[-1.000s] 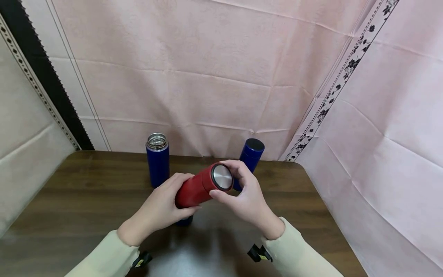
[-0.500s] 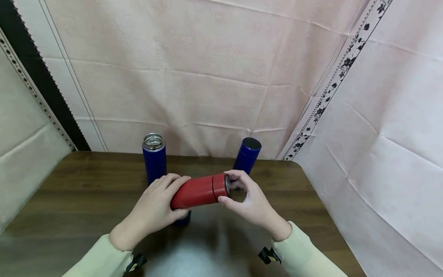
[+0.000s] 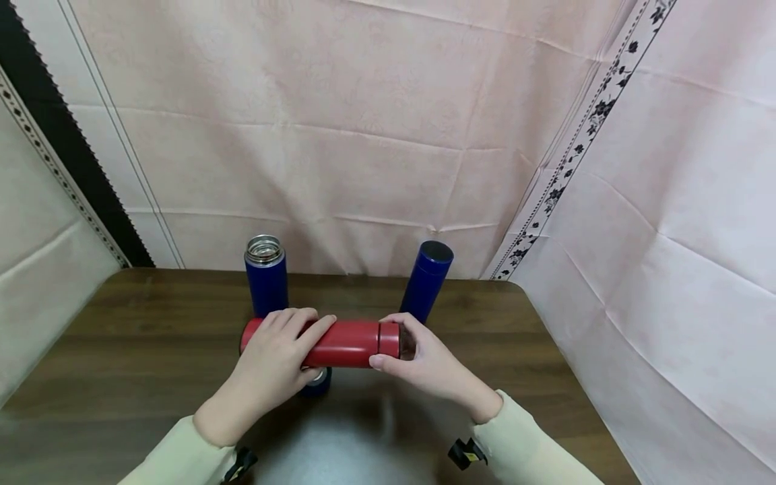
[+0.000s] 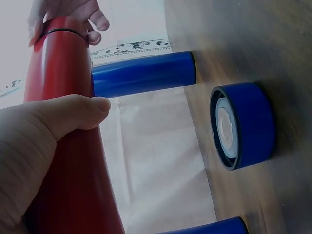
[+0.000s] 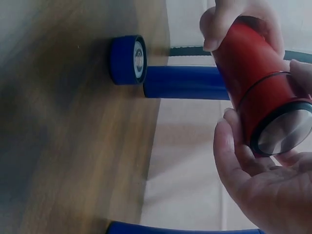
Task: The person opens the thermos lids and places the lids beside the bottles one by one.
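A red thermos bottle [image 3: 348, 343] lies level in the air above the table, held by both hands. My left hand [image 3: 275, 353] grips its body from above, with the thumb [image 4: 73, 114] across the side in the left wrist view. At the other end, my right hand [image 3: 427, 360] holds the capped end between thumb and fingers. The silver disc on that red lid [image 5: 285, 129] faces the right palm. Below the left hand, a loose blue lid [image 4: 256, 124] sits on the wood with its inner side showing; the head view shows only part of it.
Behind the left hand stands a blue thermos bottle [image 3: 267, 286] without a lid, its steel mouth showing. A capped blue thermos bottle [image 3: 427, 279] stands behind the right hand. The wooden table [image 3: 151, 337] ends at hanging pale cloth [image 3: 364, 135].
The red thermos has turned from pointing its silver lid top at the head camera to lying crosswise, the top now facing right. Both hands have turned with it and still hold it.
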Demonstrator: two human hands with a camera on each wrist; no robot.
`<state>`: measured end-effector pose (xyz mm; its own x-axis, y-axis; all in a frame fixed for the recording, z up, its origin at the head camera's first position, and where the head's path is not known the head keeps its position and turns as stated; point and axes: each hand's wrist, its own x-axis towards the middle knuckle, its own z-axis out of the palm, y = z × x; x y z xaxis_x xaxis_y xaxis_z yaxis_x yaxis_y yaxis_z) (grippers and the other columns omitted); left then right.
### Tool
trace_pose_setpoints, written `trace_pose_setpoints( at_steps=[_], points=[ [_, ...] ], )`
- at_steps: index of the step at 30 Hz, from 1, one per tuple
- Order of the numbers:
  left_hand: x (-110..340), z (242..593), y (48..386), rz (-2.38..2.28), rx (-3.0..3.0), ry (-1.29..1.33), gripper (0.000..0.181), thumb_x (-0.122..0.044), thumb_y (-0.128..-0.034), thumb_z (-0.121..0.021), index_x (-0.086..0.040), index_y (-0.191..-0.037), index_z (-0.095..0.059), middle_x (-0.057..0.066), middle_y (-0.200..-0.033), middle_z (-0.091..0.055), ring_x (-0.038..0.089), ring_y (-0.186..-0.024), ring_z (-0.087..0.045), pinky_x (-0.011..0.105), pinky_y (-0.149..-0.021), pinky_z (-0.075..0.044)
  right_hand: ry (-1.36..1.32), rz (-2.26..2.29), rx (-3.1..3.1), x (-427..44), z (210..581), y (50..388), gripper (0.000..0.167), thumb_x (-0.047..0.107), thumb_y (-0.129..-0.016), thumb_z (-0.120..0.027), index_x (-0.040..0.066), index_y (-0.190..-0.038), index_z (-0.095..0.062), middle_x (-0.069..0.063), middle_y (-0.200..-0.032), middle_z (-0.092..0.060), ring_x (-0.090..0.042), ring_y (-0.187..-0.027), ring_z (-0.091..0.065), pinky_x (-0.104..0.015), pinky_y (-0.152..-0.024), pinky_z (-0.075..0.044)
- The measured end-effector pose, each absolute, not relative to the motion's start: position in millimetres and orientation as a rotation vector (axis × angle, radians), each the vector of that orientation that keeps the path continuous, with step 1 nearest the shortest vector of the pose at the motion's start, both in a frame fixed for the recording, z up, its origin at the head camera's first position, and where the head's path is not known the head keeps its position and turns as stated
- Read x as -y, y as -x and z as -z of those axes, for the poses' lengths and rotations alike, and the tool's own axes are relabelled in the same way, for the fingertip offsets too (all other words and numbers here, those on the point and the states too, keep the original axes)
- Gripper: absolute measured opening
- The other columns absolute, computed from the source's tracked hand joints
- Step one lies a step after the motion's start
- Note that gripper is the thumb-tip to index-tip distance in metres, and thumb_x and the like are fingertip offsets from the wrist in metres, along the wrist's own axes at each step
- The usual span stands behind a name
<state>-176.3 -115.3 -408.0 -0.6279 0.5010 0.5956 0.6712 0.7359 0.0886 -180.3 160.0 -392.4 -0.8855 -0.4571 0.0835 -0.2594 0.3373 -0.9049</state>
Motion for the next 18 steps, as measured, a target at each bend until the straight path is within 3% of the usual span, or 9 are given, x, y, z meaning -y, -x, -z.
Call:
trace_pose_setpoints(
  at_steps=[12,18],
  points=[
    [118,412,172,0.347,2.389,0.846,0.087,-0.03,-0.0566,-0.094,-0.013,-0.131,-0.053,0.013,-0.114,-0.057,0.033,-0.104,-0.054,0.054,-0.094,-0.043,0.486,1.676,-2.201,-151,394,183,0.053,0.03,-0.087,-0.073,0.022,-0.131,-0.045,-0.008,-0.124,-0.054,-0.031,-0.105,-0.057,-0.042,-0.08,-0.055],
    [121,411,175,0.311,2.37,0.809,0.084,-0.029,-0.0573,-0.094,-0.013,-0.129,-0.054,0.014,-0.111,-0.057,0.034,-0.102,-0.054,0.053,-0.093,-0.043,0.281,1.822,-1.945,-140,389,186,0.056,0.034,-0.089,-0.07,0.014,-0.133,-0.042,-0.015,-0.128,-0.051,-0.034,-0.094,-0.064,-0.045,-0.081,-0.055]
  ],
)
